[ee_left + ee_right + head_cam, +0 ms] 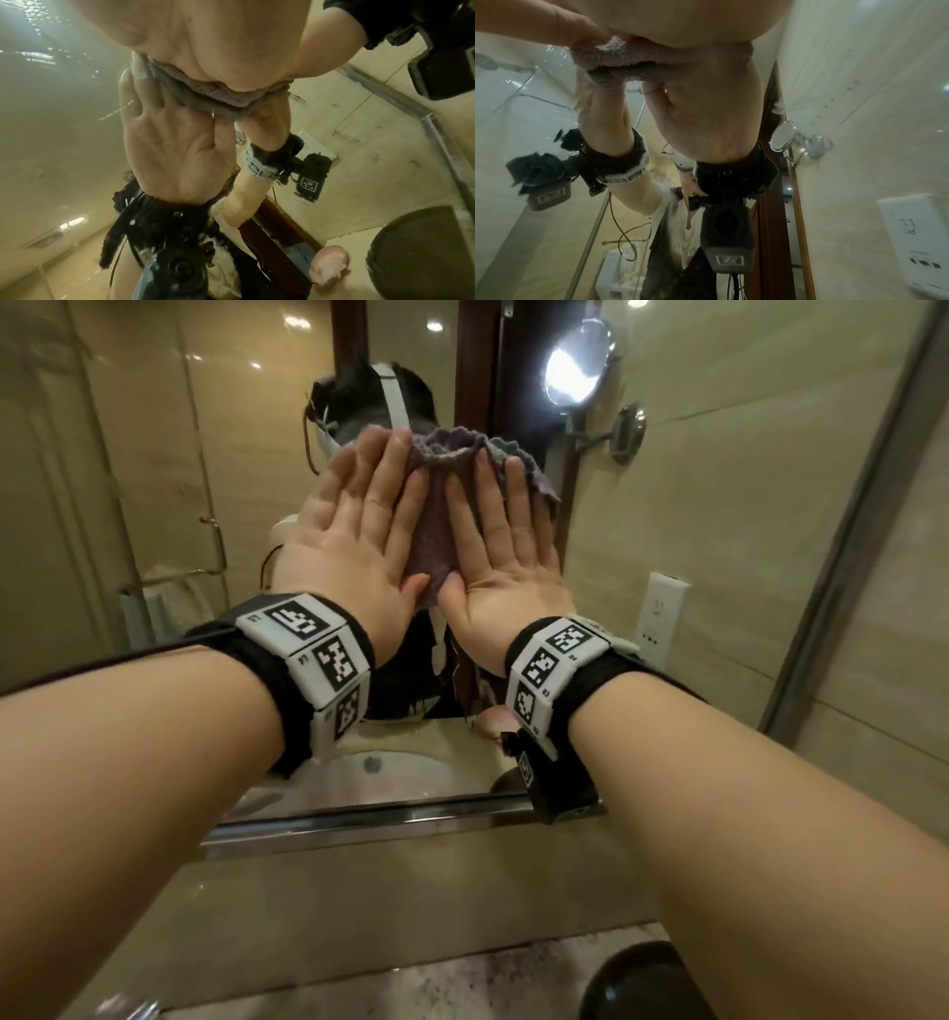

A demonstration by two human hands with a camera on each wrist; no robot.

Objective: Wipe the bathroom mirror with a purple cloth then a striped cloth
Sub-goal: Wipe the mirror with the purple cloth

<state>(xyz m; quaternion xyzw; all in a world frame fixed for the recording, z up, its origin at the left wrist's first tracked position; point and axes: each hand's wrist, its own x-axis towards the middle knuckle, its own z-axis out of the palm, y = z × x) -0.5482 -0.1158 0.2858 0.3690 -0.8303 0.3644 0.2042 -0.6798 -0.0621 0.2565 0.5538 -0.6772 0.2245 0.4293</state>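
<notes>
Palms of the left hand (354,541) and right hand (506,557), fingers straight, are pressing the crumpled purple terry cloth (436,526) against the bathroom mirror (154,454), centre of frame, no grip clamping.

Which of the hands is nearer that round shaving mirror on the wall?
Right. The right hand presses the purple cloth just left of and below the round mirror; the left hand lies farther left.

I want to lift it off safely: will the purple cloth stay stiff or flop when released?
Probably floppy: the purple cloth bunches between the left hand and right hand. Likely light and soft; its pile looks fluffy in the wrist views.
</notes>
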